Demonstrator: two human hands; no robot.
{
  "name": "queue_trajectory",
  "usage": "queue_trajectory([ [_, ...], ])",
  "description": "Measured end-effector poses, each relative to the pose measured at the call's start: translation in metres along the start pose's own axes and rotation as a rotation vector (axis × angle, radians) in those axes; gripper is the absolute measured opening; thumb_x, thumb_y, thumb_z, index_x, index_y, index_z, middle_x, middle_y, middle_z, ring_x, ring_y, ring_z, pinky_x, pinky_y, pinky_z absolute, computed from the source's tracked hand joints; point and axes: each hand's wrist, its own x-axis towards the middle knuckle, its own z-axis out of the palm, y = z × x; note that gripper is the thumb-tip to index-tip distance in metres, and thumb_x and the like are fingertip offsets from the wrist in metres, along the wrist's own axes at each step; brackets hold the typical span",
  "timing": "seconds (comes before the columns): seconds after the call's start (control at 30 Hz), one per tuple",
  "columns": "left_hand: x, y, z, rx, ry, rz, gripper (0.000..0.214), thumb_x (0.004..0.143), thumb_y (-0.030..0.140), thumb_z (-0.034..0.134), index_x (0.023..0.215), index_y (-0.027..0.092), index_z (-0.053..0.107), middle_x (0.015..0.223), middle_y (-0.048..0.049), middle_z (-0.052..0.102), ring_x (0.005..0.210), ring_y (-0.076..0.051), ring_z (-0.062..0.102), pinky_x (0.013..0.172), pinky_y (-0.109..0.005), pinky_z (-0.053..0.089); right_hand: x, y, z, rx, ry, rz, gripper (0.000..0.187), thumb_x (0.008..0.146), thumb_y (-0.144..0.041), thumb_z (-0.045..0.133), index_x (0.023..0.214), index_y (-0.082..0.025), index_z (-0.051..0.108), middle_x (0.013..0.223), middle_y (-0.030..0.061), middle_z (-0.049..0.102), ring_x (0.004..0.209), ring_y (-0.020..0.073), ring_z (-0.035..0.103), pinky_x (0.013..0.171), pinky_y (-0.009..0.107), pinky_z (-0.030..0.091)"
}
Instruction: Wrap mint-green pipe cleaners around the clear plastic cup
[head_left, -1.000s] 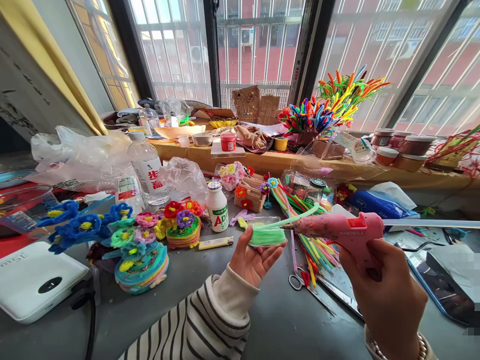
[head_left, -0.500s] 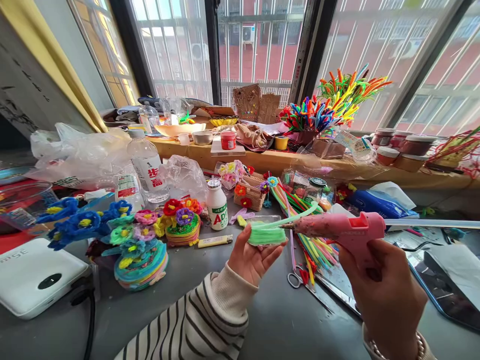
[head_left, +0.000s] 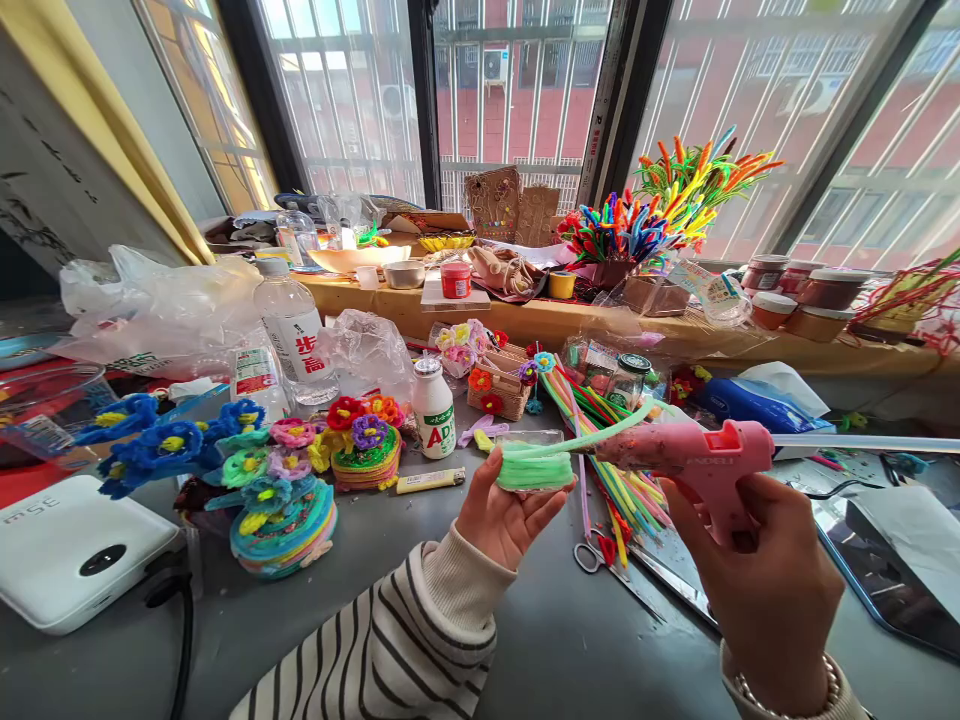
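My left hand (head_left: 504, 518) grips a flat coil of green pipe cleaner (head_left: 534, 468), held up over the grey table (head_left: 570, 640). A loose green tail runs from the coil up to the right. My right hand (head_left: 765, 590) is wrapped round the handle of a pink hot glue gun (head_left: 694, 460). Its nozzle points left and sits a short way right of the coil, close to the loose tail. A clear glue stick juts out of the gun's back to the right.
Scissors (head_left: 600, 555) and a bundle of coloured pipe cleaners (head_left: 615, 480) lie under the gun. Finished pipe-cleaner flower coils (head_left: 289, 500), a small white bottle (head_left: 434, 410), a water bottle (head_left: 294, 335) and a white device (head_left: 71, 550) sit to the left. A tablet (head_left: 892, 570) lies at right.
The glue gun has drawn back a little to the right and up, so its nozzle now stands off from the coil. My left hand holds the coil in the same spot.
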Motion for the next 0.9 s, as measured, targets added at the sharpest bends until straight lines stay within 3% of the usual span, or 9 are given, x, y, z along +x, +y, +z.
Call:
queue_trajectory([
  [0.9, -0.0002, 0.0012, 0.0014, 0.001, 0.019, 0.000, 0.070, 0.081, 0.041, 0.045, 0.131, -0.001, 0.020, 0.089, -0.0145, 0.068, 0.088, -0.022, 0.064, 0.080, -0.027, 0.046, -0.0005, 0.0017, -0.0016, 0.070, -0.038, 0.044, 0.037, 0.066, -0.044, 0.062, 0.087, -0.014, 0.053, 0.062, 0.0027, 0.059, 0.045, 0.0136, 0.054, 0.045, 0.023, 0.040],
])
